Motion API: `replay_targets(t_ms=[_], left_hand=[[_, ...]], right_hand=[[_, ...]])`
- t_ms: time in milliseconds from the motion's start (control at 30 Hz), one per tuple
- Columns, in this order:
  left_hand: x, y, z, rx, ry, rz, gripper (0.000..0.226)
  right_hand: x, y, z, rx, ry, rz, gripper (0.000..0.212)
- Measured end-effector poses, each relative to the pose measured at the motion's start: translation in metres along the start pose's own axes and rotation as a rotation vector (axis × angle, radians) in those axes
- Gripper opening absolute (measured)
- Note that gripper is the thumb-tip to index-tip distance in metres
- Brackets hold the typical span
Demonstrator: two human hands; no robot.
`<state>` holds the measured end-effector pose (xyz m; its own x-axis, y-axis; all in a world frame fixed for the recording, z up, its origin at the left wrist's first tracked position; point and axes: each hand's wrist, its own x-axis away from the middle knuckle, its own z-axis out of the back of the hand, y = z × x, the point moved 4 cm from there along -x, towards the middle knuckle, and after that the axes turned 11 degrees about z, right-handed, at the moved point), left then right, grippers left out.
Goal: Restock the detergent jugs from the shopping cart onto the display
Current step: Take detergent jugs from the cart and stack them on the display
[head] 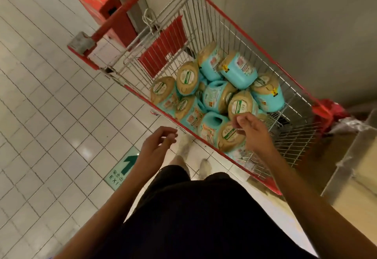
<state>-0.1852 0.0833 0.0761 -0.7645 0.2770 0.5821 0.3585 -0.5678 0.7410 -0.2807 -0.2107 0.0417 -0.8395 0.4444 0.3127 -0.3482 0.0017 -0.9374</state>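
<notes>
A red-rimmed wire shopping cart [240, 26] stands in front of me, tilted in the view. Several teal detergent jugs [236, 69] with tan tops and labels lie piled in its basket. My right hand [252, 131] hovers over the near end of the pile, fingers loosely curled, just above one jug [228, 134] and holding nothing. Outside the cart's near rim, my left hand [158, 142] hangs over the floor with its fingers apart and empty. No display shelf for the jugs is clearly in view.
White tiled floor [47, 95] spreads to the left, with a green exit arrow sticker [122, 169] near my feet. A red box stand [102, 1] sits beyond the cart handle. A grey wall and a metal-edged fixture [350, 156] lie to the right.
</notes>
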Motion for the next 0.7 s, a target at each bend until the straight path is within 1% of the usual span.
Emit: replay_targets(t_ms=[100, 200, 267, 333, 367, 433, 500, 533, 600, 700], left_hand=[[-0.059, 0.016, -0.027, -0.075, -0.139, 0.003, 0.011], [-0.115, 0.022, -0.067, -0.294, -0.344, -0.005, 0.009], [-0.142, 0.022, -0.094, -0.449, -0.470, -0.014, 0.018], [-0.158, 0.020, -0.120, -0.546, -0.576, 0.008, 0.028], [-0.163, 0.018, -0.133, -0.592, -0.628, 0.028, 0.035], [-0.169, 0.010, -0.156, -0.713, -0.702, 0.094, 0.059], [-0.169, -0.001, -0.177, -0.779, -0.757, 0.197, 0.086], [-0.167, -0.007, -0.187, -0.778, -0.780, 0.245, 0.097], [-0.160, -0.018, -0.206, -0.709, -0.772, 0.295, 0.102], [-0.153, -0.031, -0.226, -0.550, -0.662, 0.324, 0.105]], right_hand=[[-0.026, 0.016, 0.015, 0.022, 0.145, -0.099, 0.021], [-0.045, 0.035, 0.027, 0.066, 0.248, -0.204, 0.017], [-0.052, 0.048, 0.035, 0.067, 0.309, -0.274, 0.018], [-0.057, 0.062, 0.041, 0.081, 0.343, -0.319, 0.020], [-0.059, 0.069, 0.044, 0.093, 0.360, -0.340, 0.020], [-0.063, 0.081, 0.051, 0.130, 0.394, -0.387, 0.021], [-0.065, 0.093, 0.057, 0.170, 0.398, -0.434, 0.024], [-0.066, 0.098, 0.060, 0.195, 0.382, -0.455, 0.027], [-0.070, 0.108, 0.065, 0.276, 0.319, -0.487, 0.031], [-0.077, 0.122, 0.070, 0.376, 0.191, -0.513, 0.039]])
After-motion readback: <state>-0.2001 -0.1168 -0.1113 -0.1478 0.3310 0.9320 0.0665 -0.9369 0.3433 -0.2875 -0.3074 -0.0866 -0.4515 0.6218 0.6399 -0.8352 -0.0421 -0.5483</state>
